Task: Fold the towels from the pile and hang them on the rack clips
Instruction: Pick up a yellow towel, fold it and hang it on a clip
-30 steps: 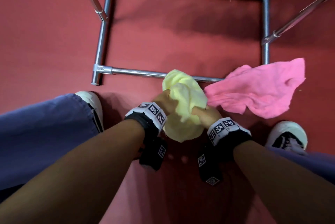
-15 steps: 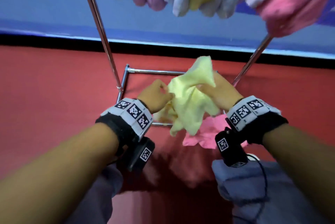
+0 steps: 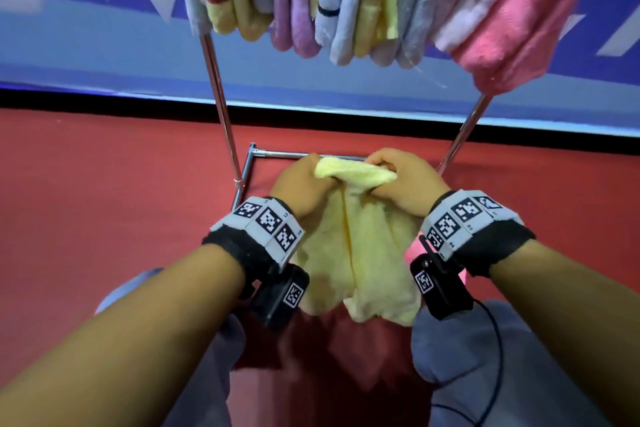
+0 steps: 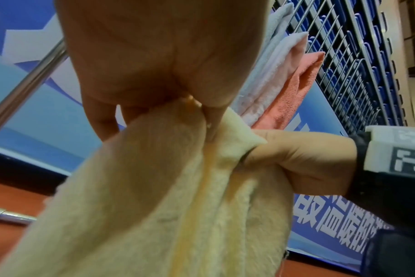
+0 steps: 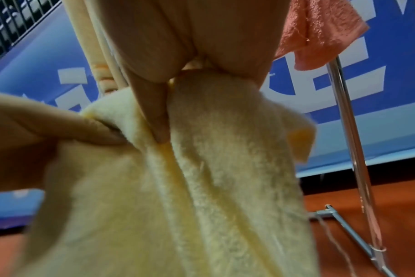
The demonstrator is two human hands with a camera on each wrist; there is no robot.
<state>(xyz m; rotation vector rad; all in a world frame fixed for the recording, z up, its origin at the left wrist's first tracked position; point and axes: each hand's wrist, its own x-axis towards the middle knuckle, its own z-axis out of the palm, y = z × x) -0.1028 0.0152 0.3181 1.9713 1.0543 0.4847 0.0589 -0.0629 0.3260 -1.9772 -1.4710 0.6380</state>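
1 yellow towel hangs pinched by 2 hands, left hand and right hand

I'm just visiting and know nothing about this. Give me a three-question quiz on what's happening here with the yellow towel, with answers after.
1. True or false: only one hand holds the yellow towel.
2. Which towel hangs at the right end of the rack in the head view? A) striped B) pink C) grey
3. Fill in: the yellow towel's lower part hangs ____ from the hands.

Key
1. False: the left hand and the right hand both grip its top edge.
2. B, the pink towel.
3. Down, loose, not yet on the rack.
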